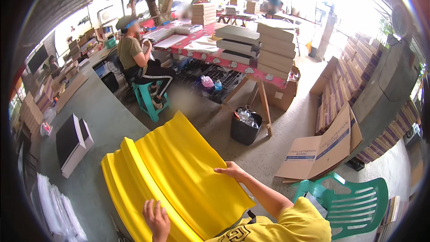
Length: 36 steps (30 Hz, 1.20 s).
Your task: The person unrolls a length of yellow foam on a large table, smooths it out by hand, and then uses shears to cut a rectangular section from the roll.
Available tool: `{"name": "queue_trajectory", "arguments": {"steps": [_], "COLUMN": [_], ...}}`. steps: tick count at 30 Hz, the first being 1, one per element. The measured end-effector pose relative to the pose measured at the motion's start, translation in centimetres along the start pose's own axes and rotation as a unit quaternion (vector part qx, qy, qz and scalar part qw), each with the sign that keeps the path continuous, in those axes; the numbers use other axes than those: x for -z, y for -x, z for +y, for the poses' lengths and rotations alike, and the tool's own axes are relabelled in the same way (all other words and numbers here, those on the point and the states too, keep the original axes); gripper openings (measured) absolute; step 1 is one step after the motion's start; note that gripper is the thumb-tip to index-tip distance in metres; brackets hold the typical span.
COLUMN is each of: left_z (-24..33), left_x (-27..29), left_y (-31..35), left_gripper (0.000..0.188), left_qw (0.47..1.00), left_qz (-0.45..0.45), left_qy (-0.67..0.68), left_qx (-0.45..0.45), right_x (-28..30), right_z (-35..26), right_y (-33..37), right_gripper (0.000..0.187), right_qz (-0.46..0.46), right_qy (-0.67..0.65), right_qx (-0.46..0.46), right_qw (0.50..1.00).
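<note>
A wide, smooth yellow sheet lies in front of me with long raised folds, partly on the grey-green table and partly past its edge. My right hand grips the sheet by its right edge, with some of the fingers hidden. Near the lower end of the folds, my left hand rests on the sheet with its fingers apart. To the left on the table is a black-covered block of white paper. Stacked white sheets in clear wrap stand at the near left.
A green plastic chair is close on my right. Flattened cardboard leans beyond it. A black bin stands on the floor ahead. Paper stacks load a red-covered table, where a person sits on a green stool.
</note>
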<state>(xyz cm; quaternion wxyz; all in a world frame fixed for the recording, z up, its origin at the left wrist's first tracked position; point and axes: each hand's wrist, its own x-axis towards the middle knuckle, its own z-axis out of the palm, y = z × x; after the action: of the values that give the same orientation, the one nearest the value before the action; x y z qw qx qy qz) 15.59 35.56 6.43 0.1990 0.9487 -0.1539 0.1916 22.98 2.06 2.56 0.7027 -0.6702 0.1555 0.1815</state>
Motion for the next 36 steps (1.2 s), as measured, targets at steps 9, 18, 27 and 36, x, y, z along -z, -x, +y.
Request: {"name": "queue_trajectory", "arguments": {"steps": [9,18,27,36], "left_z": [1.9,-0.2,-7.8,-7.5], "left_x": [-3.9,-2.8,3.8,-1.0], "left_y": [0.3,-0.1,-1.9,-3.0], "left_gripper": [0.036,0.035,0.057,0.044], "left_qw": [0.961,0.936,0.881,0.958], "left_qz": [-0.254,-0.301,-0.300,-0.158], "left_qy": [-0.037,-0.173,-0.226,-0.106], "left_qx": [-0.105,0.057,0.287,0.214], "right_x": [-2.3,0.0,-0.7,-3.8], "right_z": [-0.7,2.3,1.1,1.5], "right_y": [-0.5,-1.8,-1.0,-0.4], "right_gripper": [0.044,0.029,0.024,0.017], "right_qz": [-0.012,0.045,0.070,0.088], "right_qy": [-0.004,0.083,0.122,0.089], "right_qx": [0.052,0.130,0.131,0.117], "right_qw": [0.999,0.987,0.981,0.985]}}
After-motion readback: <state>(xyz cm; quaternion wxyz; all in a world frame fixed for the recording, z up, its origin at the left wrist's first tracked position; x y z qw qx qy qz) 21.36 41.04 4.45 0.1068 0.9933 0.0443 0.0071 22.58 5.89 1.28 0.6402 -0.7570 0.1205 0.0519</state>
